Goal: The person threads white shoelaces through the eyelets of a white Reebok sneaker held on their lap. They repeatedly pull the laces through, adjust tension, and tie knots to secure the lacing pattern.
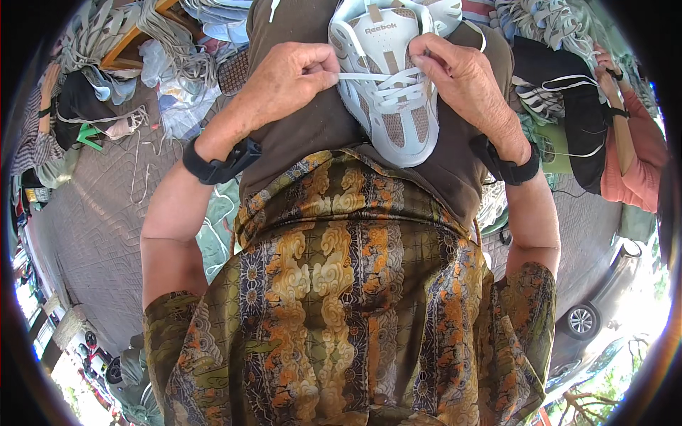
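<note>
A light grey-and-white sneaker [405, 131] lies across my brown-clad lap, its toe pointing toward me. White laces cross over its tongue, and the upper part of the tongue stands free of them. My left hand [291, 78] is closed in a pinch on the white shoelace [355, 76], drawing it straight out to the left of the shoe. At the shoe's right eyelet edge, my right hand [462, 78] pinches with thumb and forefinger; what lies between the fingertips is hidden. Part of a second pale shoe [446, 14] shows just beyond the sneaker.
Bundles of grey shoe parts [167, 42] hang at the back left beside a wooden frame [122, 53]. Clear plastic bags [181, 99] lie below them. To the right, a co-worker in a pink top [636, 160] sits close by. A parked car [597, 305] stands farther off.
</note>
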A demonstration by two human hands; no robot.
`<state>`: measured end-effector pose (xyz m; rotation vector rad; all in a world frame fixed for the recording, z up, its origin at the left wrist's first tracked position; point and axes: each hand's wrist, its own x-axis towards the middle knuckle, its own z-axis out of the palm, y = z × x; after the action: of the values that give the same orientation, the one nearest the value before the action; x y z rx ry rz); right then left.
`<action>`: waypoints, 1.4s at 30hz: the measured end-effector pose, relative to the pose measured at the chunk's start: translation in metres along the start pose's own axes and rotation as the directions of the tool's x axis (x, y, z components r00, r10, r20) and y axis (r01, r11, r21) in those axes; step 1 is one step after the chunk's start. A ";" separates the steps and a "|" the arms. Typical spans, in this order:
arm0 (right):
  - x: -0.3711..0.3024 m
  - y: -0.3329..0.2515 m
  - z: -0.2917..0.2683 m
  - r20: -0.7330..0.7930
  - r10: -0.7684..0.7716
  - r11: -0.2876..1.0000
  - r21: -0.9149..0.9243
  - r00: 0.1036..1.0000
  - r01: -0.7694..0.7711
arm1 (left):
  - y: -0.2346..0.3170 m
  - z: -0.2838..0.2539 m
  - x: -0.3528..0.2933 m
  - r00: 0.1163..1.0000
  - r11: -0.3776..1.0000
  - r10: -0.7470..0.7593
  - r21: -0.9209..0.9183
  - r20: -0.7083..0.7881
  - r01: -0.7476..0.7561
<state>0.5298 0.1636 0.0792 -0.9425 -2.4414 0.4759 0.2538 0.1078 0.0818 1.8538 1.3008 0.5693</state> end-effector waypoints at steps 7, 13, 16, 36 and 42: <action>0.004 -0.006 0.000 0.010 -0.002 0.989 -0.146 1.000 0.003 | 0.002 -0.006 -0.020 0.996 0.993 -0.052 0.101 -0.073 0.059; -0.009 -0.006 -0.009 -0.228 0.170 0.949 0.299 0.959 -0.097 | -0.024 -0.027 -0.035 0.982 0.971 -0.181 -0.171 -0.058 0.169; -0.016 -0.008 -0.020 -0.171 0.110 0.993 0.071 0.979 -0.099 | -0.030 -0.036 -0.048 0.984 0.947 -0.178 -0.272 0.000 0.172; -0.072 0.027 -0.091 -0.127 0.036 0.820 -0.563 0.991 -0.102 | -0.107 -0.049 -0.118 0.934 0.633 0.143 0.755 -0.328 0.168; -0.120 0.057 -0.165 -0.152 0.230 0.656 -0.706 0.961 -0.268 | -0.173 -0.079 -0.167 0.883 0.488 -0.124 0.747 -0.452 0.451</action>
<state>0.7282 0.1439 0.1518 -1.5927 -2.4695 -0.4991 0.0341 0.0093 0.0023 2.2267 2.3996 0.0129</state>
